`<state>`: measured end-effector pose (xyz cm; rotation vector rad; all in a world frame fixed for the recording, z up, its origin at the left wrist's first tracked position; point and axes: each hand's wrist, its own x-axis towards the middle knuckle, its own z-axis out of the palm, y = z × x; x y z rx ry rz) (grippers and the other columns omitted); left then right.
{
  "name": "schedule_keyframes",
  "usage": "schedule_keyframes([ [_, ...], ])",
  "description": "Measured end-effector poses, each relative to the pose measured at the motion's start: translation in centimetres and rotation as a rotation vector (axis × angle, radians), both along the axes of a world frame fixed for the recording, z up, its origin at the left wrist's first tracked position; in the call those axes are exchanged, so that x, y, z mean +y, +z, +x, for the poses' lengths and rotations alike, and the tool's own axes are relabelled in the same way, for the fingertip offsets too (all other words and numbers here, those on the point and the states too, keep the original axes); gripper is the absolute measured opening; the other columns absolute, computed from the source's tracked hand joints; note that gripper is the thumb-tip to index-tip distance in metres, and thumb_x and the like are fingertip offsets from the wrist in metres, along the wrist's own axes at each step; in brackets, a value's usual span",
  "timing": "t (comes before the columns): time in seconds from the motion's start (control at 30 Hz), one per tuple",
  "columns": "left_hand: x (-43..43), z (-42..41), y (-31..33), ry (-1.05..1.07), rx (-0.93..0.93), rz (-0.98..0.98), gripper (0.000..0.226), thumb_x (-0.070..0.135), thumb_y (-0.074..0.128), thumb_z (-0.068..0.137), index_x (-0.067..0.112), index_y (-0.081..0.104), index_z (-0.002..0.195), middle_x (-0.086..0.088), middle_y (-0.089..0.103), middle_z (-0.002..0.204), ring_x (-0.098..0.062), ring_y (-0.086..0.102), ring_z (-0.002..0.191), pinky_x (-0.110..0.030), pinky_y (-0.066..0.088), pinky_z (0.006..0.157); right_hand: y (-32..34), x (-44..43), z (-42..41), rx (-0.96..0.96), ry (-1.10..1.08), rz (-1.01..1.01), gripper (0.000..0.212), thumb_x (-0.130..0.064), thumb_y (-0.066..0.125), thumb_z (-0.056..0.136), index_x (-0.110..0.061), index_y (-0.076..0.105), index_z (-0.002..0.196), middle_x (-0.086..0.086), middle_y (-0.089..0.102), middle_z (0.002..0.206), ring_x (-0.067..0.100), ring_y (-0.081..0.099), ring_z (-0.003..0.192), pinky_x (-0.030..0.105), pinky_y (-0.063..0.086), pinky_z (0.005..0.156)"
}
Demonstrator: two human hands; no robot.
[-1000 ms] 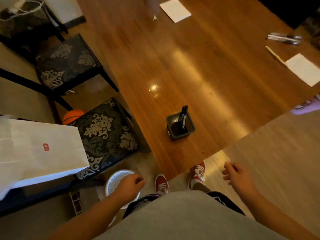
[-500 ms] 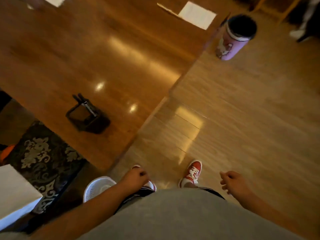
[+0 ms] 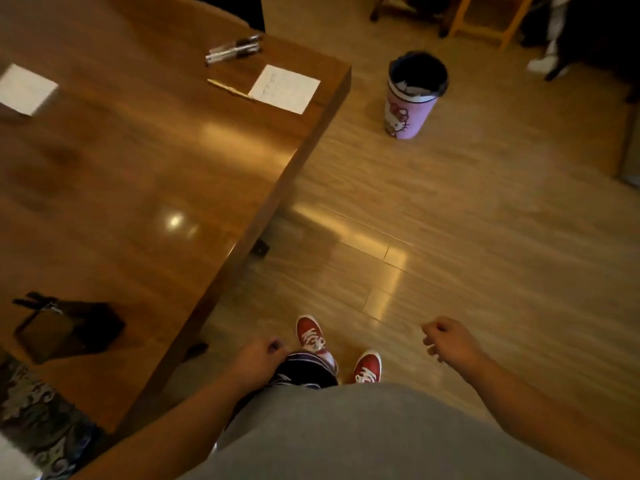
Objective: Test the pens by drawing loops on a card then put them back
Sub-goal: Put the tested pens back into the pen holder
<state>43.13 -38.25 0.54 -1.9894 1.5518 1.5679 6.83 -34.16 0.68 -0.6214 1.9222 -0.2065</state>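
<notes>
- While the person is standing beside the bench [image 3: 145, 174], a cluster of clear-barrelled pens [image 3: 232, 50] is lying flat near its far corner, long axes running roughly left to right across the picture, the right ends tilting slightly up toward the far edge.
- A single yellow pen [image 3: 230, 89] is lying just beside the white card [image 3: 284, 88], slanting down to the right, its right tip touching or nearly touching the card's left edge.
- The dark square pen holder [image 3: 69, 329] is sitting near the bench's near end, with dark pens [image 3: 34, 301] sticking out toward the upper left.
- A second white card [image 3: 26, 89] is lying at the left.
- The bench is glossy brown wood; the floor [image 3: 467, 237] is pale wood planks, with a pink bin [image 3: 412, 98] standing on it.
- The left hand [image 3: 258, 358] and right hand [image 3: 448, 341] are hanging loosely curled and gripping nothing.
- Compared with half a second ago, the view is showing the far corner, pens and bin nearer the middle, and the red shoes [image 3: 311, 336] are stepping forward.
</notes>
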Motion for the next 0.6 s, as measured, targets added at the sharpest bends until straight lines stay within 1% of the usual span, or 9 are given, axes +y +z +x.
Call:
schedule_keyframes([
  [0.07,-1.2,-0.1,0.3,0.008,-0.03,0.023,0.012,0.027,0.061,0.093,0.018,0.065,0.087,-0.003,0.067,0.085,-0.013,0.062,0.079,-0.027,0.047,0.068,-0.2,-3.4,-0.8,-0.017,0.017,-0.037,0.025,-0.026,0.058,0.096,-0.004,0.064,0.086,0.014,0.07,0.082,0.024,0.064,0.065,0.031,0.047,0.056],
  [0.13,-2.4,0.0,0.6,-0.002,-0.062,0.053,0.015,0.029,0.058,0.094,0.015,0.064,0.095,-0.003,0.067,0.091,-0.012,0.061,0.082,-0.022,0.044,0.065,-0.4,-6.8,-1.1,-0.03,0.032,-0.055,0.025,-0.027,0.059,0.096,-0.005,0.064,0.086,0.013,0.07,0.082,0.022,0.064,0.064,0.028,0.046,0.053],
  [0.23,-5.7,0.1,0.4,-0.018,-0.081,0.056,0.017,0.034,0.057,0.095,0.019,0.061,0.09,0.002,0.065,0.086,-0.008,0.06,0.079,-0.019,0.042,0.062,-0.9,-11.9,-1.3,-0.04,0.076,-0.053,0.025,-0.03,0.059,0.096,-0.008,0.065,0.086,0.012,0.07,0.083,0.021,0.065,0.064,0.029,0.047,0.054],
  [0.27,-7.4,-0.1,0.4,-0.025,-0.085,0.058,0.017,0.035,0.056,0.095,0.02,0.061,0.089,0.004,0.064,0.085,-0.007,0.06,0.079,-0.019,0.042,0.063,-1.0,-13.6,-1.5,-0.045,0.089,-0.051,0.024,-0.03,0.058,0.096,-0.009,0.065,0.085,0.011,0.07,0.084,0.021,0.065,0.065,0.029,0.047,0.055],
  [0.33,-11.5,-0.8,0.0,-0.048,-0.084,0.07,0.015,0.035,0.055,0.094,0.023,0.061,0.088,0.004,0.065,0.085,-0.009,0.061,0.081,-0.024,0.046,0.069,-0.8,-16.8,-2.3,-0.045,0.106,-0.05,0.024,-0.03,0.058,0.096,-0.009,0.065,0.086,0.012,0.07,0.085,0.022,0.065,0.067,0.031,0.048,0.058],
  [0.4,-15.7,-2.2,-0.3,-0.081,-0.079,0.065,0.016,0.034,0.055,0.094,0.021,0.063,0.088,0.001,0.067,0.089,-0.011,0.062,0.084,-0.031,0.049,0.077,-0.4,-19.4,-3.6,-0.03,0.124,-0.04,0.024,-0.029,0.057,0.097,-0.009,0.065,0.087,0.012,0.069,0.085,0.023,0.065,0.07,0.032,0.047,0.061],
  [0.43,-17.6,-3.2,-0.2,-0.106,-0.073,0.057,0.018,0.033,0.056,0.094,0.019,0.064,0.089,0.0,0.067,0.091,-0.012,0.062,0.084,-0.032,0.049,0.078,-0.1,-20.3,-4.4,-0.02,0.138,-0.023,0.024,-0.029,0.057,0.097,-0.009,0.065,0.087,0.012,0.069,0.086,0.024,0.066,0.071,0.031,0.047,0.061],
  [0.53,-23.6,-6.9,0.1,-0.171,-0.058,0.015,0.019,0.036,0.056,0.095,0.019,0.064,0.097,-0.002,0.067,0.097,-0.013,0.06,0.085,-0.029,0.046,0.073,0.4,-22.0,-7.1,0.047,0.134,0.0,0.025,-0.029,0.056,0.098,-0.008,0.065,0.086,0.011,0.069,0.085,0.024,0.066,0.073,0.029,0.047,0.059],
  [0.6,-27.3,-9.2,0.7,-0.191,-0.044,0.001,0.021,0.038,0.056,0.095,0.018,0.062,0.094,-0.004,0.067,0.095,-0.016,0.061,0.086,-0.028,0.043,0.071,0.6,-22.7,-8.8,0.08,0.111,0.038,0.028,-0.028,0.056,0.098,-0.005,0.064,0.085,0.014,0.069,0.084,0.024,0.064,0.07,0.03,0.047,0.058],
])
